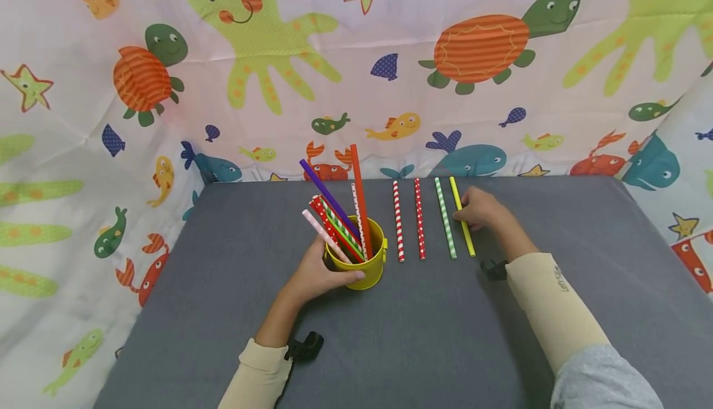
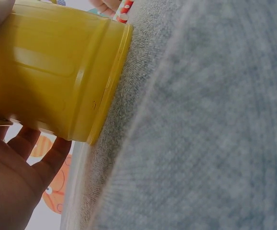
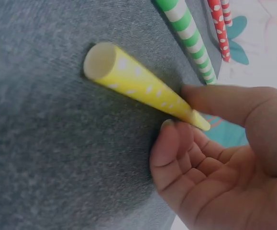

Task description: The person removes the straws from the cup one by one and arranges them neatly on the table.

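Note:
My left hand [image 1: 319, 278] grips a small yellow bucket [image 1: 372, 278], thumb along its front and fingers around the far left side. Several paper straws lean in the bucket, among them an orange straw [image 1: 361, 198] and a purple straw [image 1: 328, 191]. At the right end of a row, my right hand [image 1: 480, 208] pinches a yellow straw with white dots [image 3: 145, 86] between thumb and fingers. Beside it lie a green-striped straw [image 1: 445, 217], a red straw with white dots [image 1: 419, 218] and a red-striped straw [image 1: 398, 220], roughly parallel. In the left wrist view the bucket [image 2: 52, 67] hides part of the left hand.
Grey cloth covers the table [image 1: 423, 341]. A white curtain [image 1: 345, 44] printed with sea animals hangs behind it and along both sides. Dark wrist camera mounts [image 1: 305, 347] sit at both wrists.

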Tool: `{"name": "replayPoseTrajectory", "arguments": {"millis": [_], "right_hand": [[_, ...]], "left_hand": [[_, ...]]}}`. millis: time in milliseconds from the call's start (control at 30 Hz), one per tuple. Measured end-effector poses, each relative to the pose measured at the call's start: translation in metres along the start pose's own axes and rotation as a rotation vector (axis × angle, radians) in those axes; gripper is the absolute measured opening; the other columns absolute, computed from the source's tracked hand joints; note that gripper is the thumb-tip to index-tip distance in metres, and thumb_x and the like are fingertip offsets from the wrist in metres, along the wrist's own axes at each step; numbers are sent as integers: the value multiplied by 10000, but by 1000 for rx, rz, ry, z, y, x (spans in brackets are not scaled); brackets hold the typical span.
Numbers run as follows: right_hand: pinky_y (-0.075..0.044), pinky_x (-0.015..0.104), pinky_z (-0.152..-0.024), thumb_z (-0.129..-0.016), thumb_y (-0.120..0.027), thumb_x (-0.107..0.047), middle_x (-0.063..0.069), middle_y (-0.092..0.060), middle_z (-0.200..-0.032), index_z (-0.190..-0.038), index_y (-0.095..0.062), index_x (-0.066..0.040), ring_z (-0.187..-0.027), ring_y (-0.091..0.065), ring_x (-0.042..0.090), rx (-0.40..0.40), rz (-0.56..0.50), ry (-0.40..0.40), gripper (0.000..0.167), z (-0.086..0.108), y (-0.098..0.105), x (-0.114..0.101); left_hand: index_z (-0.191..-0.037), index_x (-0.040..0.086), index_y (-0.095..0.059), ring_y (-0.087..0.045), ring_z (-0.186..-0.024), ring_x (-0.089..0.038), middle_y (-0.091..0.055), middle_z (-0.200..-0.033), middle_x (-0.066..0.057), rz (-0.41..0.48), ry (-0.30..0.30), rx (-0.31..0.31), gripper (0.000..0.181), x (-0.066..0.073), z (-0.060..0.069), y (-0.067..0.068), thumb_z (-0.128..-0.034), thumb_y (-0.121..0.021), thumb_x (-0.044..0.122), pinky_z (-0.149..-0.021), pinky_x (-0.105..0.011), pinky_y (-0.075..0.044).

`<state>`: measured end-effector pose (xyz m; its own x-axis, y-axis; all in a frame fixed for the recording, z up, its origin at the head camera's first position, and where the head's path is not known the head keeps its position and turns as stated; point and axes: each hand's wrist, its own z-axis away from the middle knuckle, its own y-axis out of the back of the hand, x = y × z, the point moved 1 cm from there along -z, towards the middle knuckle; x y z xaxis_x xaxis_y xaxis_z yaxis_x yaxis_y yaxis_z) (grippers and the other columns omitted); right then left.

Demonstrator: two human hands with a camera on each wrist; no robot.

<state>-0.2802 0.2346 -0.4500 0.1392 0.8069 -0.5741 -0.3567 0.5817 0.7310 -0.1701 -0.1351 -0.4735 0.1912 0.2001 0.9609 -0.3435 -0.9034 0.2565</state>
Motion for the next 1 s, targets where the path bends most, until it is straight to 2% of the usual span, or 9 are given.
{"name": "replayPoseTrajectory", "arguments": {"millis": [200,367,567,667,800,1000], "right_hand": [[-588,380,-660,-929,-670,-171,188,-546,-948,-1087,-494,96,-808,-608,278,20,8,-21,357,1,-2,5],[-535,376,-660,-938,-660,-255,203,-539,-981,-1119,-467,83,-830,-571,300,42,40,-57,430,3,-3,5],[-529,438,-750,-948,-645,-342,247,-501,-1064,-1218,-392,94,-925,-553,355,67,33,-124,572,6,-3,2],[-504,481,-810,-944,-647,-363,256,-498,-1086,-1247,-380,90,-963,-530,370,94,30,-133,607,8,-2,1],[-468,524,-833,-946,-630,-349,256,-525,-1113,-1238,-426,63,-974,-513,381,170,35,-67,545,15,-1,-9],[-459,451,-692,-956,-573,-223,177,-608,-989,-1071,-595,-9,-840,-545,324,325,11,134,244,34,-3,-42]], "left_hand": [[-1505,224,-323,-510,-1240,-189,-484,-1402,7,-1,-11,2,968,-1,-1,-1,-740,-915,247,-1061,-416,-427],[-1507,220,-325,-508,-1239,-187,-485,-1400,8,3,-11,1,963,0,0,-2,-744,-911,261,-1056,-415,-432],[-1501,199,-329,-508,-1237,-194,-487,-1397,-5,1,-10,7,957,0,0,-1,-744,-911,260,-1058,-417,-431],[-1503,207,-321,-506,-1239,-194,-482,-1400,0,-4,-13,8,964,1,0,-1,-743,-911,264,-1064,-421,-423],[-1504,221,-322,-507,-1235,-194,-484,-1400,5,6,-11,10,968,1,-1,-1,-739,-914,251,-1068,-422,-419],[-1506,221,-321,-504,-1236,-192,-483,-1401,6,2,-2,3,968,1,0,-1,-740,-912,243,-1074,-420,-412]]}}
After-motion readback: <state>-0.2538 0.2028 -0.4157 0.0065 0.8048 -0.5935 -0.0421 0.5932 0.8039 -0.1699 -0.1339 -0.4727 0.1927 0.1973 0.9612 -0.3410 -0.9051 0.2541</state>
